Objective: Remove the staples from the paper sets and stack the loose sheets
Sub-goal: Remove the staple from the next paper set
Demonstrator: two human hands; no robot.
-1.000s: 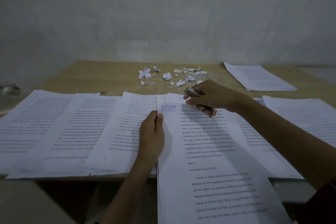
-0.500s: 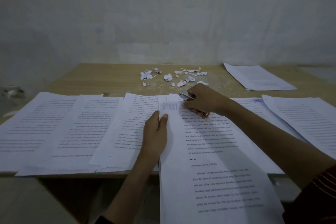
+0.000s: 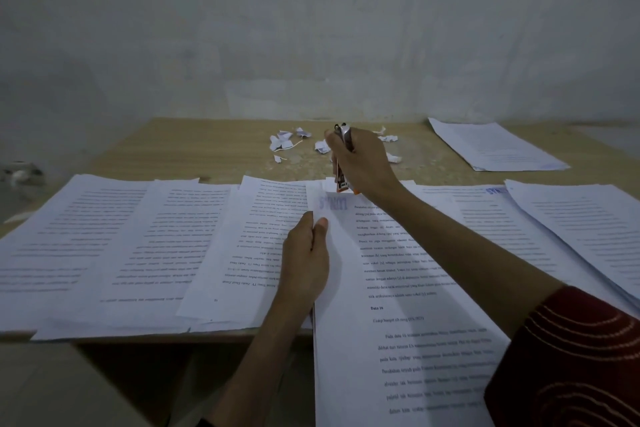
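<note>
Evidently, the white printed paper set [image 3: 398,340], overhanging the pale wooden bench [image 3: 207,149], was steadied at its left margin by the left hand [image 3: 306,253] in a pinching grip so the silver-and-orange staple tool [image 3: 341,180], clamped upright in the right hand [image 3: 365,165], could be levered at its top corner.

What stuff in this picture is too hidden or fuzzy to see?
1. Staple, head view: the right hand and its tool are in front of the paper set's top edge.
2. Printed words, head view: too small and dim to read.
3. Paper set's near end, head view: cut off by the bottom edge.
</note>
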